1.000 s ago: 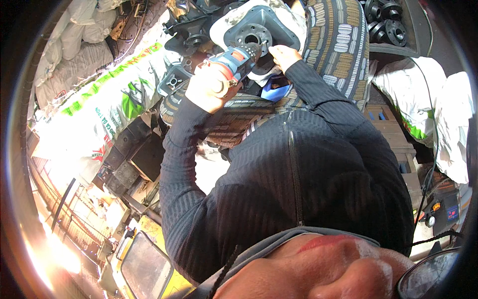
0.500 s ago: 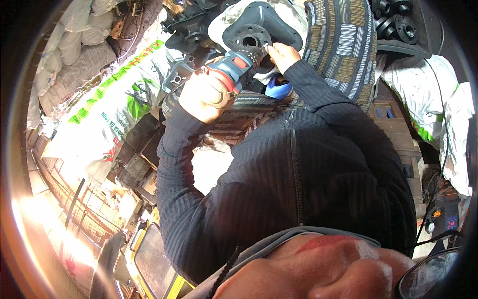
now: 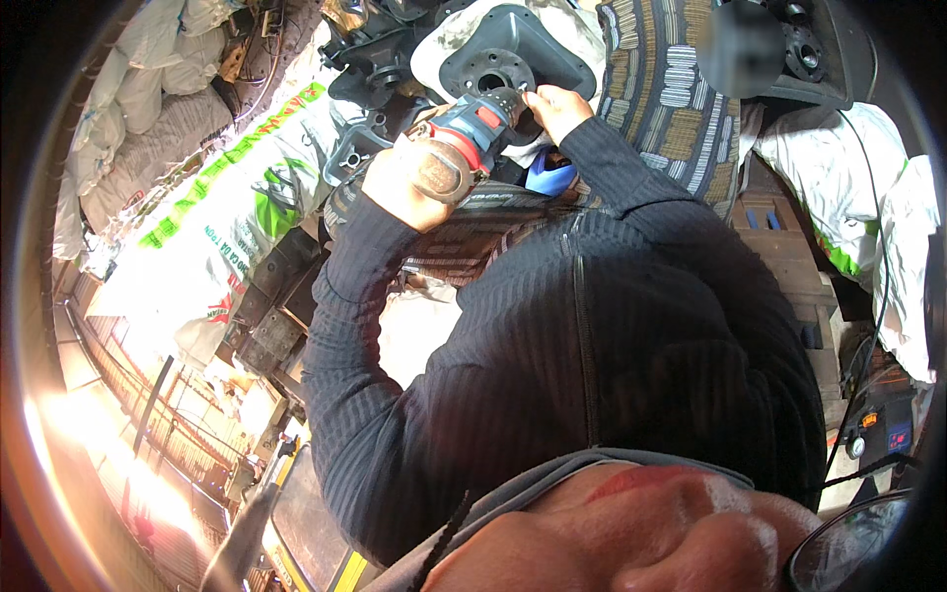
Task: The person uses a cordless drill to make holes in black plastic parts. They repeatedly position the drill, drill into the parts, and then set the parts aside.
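Note:
My left hand [image 3: 402, 192] is wrapped round a blue-grey and red cordless drill [image 3: 472, 130], its chuck pointing away to the upper right. At the chuck end, my right hand [image 3: 560, 111] has its fingers pinched together next to a dark rounded part [image 3: 526, 128]. Whatever lies between those fingertips is too small or hidden to make out. Just beyond the chuck sits a dark grey casting [image 3: 543, 47] with a round flange, a central hole and bolt holes around it, on white sacking. A bright blue object [image 3: 550, 178] shows below my right wrist.
Patterned fabric [image 3: 666, 109] curves along the right of the casting. A dark bin [image 3: 824, 84] with flanged metal parts stands at the upper right, partly blurred. More dark castings [image 3: 370, 59] lie at the upper left. White and green sacks [image 3: 212, 232] line the left; a cable [image 3: 881, 247] hangs at right.
The drill and my left hand have shifted slightly to the right and tilted a little. My right hand stays at the chuck. A blurred patch now covers part of the bin.

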### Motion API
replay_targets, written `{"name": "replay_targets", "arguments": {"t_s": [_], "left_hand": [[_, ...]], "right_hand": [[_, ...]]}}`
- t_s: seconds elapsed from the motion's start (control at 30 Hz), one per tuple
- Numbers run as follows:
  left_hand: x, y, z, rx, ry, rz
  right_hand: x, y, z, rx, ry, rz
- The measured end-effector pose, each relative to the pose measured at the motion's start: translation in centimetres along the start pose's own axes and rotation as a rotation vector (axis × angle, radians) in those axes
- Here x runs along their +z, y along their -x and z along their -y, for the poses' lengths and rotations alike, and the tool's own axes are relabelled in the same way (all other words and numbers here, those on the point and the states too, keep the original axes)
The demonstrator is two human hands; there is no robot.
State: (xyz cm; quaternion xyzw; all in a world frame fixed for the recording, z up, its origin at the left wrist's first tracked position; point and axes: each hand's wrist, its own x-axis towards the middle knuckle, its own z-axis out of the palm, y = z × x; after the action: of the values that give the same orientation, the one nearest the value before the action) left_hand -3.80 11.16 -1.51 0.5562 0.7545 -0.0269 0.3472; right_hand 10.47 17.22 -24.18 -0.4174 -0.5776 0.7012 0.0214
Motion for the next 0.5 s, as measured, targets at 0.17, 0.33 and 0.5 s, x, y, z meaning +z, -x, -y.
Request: {"name": "replay_targets", "arguments": {"t_s": [0.17, 0.33, 0.5], "left_hand": [[-0.2, -1.3, -0.8, -0.061, 0.106, 0.037], [-0.6, -2.7, -0.8, -0.013, 0.122, 0.042], [0.1, -3.1, 0.1, -0.028, 0.200, 0.034]], "right_hand": [[-0.3, 0.2, 0.5, 0.070, 0.054, 0.011], [-0.5, 0.3, 1.2, 0.031, 0.142, -0.018], [-0.5, 0.3, 1.4, 0.032, 0.163, -0.004]]}}
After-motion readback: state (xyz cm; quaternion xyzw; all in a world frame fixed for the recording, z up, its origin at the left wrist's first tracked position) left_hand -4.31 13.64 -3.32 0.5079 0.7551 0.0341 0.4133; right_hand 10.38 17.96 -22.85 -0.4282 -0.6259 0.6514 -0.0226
